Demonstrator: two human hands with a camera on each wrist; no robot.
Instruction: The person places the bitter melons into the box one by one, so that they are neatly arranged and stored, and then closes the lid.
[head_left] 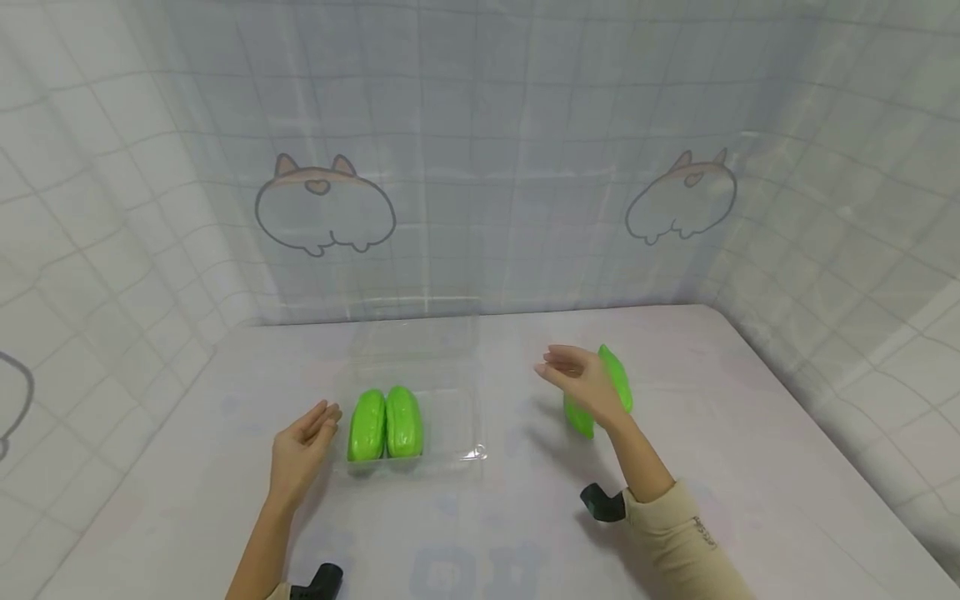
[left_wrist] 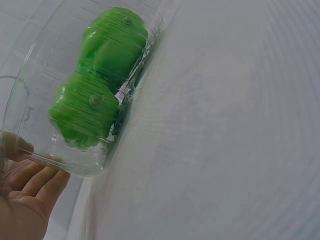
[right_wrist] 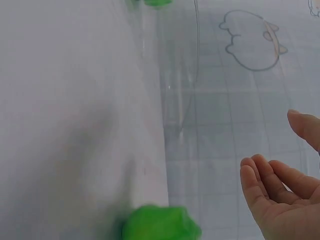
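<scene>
A clear plastic box (head_left: 452,417) sits open left of the table's middle, its lid (head_left: 415,337) folded back. In its left part two glossy green oblong pieces (head_left: 405,422) lie side by side; the left wrist view shows their lumpy ends. My left hand (head_left: 297,454) is at the box's left side, fingertips right by its wall, fingers fairly straight. Over the table to the right hovers my right hand (head_left: 588,383), loosely curled and holding nothing. It partly covers another green piece (head_left: 618,379) with pointed ends, which rests on the table below, away from the fingers in the right wrist view.
The pale table (head_left: 517,508) backs onto a grid-patterned curtain (head_left: 510,167) with cartoon animal outlines, and similar curtains hang at both sides. A black wrist mount (head_left: 602,504) sticks out at the right cuff, and another black mount (head_left: 322,581) at the left.
</scene>
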